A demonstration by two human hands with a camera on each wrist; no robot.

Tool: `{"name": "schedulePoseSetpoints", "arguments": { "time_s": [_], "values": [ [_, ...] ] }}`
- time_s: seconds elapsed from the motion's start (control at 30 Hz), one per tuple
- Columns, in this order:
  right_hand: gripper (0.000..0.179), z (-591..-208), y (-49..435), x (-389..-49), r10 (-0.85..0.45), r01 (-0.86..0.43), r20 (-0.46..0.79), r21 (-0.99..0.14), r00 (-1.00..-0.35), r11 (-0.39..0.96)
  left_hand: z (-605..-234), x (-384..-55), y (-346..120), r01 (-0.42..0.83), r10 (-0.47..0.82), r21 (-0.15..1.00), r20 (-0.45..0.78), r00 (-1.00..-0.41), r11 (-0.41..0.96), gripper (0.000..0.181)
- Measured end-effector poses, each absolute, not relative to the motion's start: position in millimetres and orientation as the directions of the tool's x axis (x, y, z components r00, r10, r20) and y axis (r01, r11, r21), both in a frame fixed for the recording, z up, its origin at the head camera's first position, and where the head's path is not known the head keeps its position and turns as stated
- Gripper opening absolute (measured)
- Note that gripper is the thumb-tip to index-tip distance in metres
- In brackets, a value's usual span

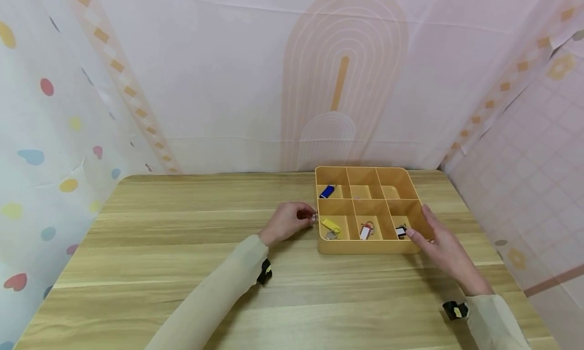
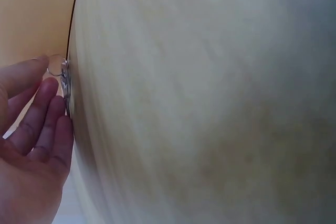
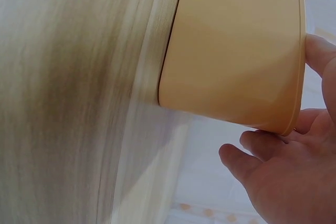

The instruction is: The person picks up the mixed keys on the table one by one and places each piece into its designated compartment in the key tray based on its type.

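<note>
An orange organizer box (image 1: 362, 246) with several compartments stands on the table. At its left wall my left hand (image 1: 286, 222) has its fingertips around a small silvery key ring (image 2: 55, 66) with a metal piece, perhaps a key, low by the tabletop. My right hand (image 1: 444, 248) grips the box's front right corner, thumb over the front rim and fingers along the right side. Inside the box lie a blue key tag (image 1: 327, 191), a yellow key tag (image 1: 330, 225) with a key, a red key tag (image 1: 366, 231) and a black key tag (image 1: 401, 232), partly hidden by the front wall.
The wooden table (image 1: 191, 213) reaches back to a patterned curtain (image 1: 228, 86). More curtain hangs along the left and right sides. Something small and pale, too small to tell, shows in the box's back middle compartment.
</note>
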State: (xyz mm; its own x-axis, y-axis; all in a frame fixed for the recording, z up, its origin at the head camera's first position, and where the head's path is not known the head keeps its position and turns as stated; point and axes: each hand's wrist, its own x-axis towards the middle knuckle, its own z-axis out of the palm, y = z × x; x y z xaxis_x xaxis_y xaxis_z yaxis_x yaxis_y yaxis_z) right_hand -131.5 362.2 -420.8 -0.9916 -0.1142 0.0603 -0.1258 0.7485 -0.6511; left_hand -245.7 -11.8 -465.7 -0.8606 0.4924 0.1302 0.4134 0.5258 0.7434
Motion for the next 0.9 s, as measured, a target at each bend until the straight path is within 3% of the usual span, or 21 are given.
{"name": "schedulePoseSetpoints", "arguments": {
  "time_s": [0.47,0.9],
  "values": [
    [0.087,-419,362,-131,-0.118,-0.119,0.045,-0.654,-0.992,0.748,-462,-247,-9,0.475,0.498,0.625,0.156,-0.853,0.619,0.004],
    [0.090,-414,362,-130,-0.128,-0.103,0.006,-0.631,-0.992,0.769,-460,-240,-39,0.359,0.350,0.736,0.176,-0.920,0.574,0.006]
  ]
}}
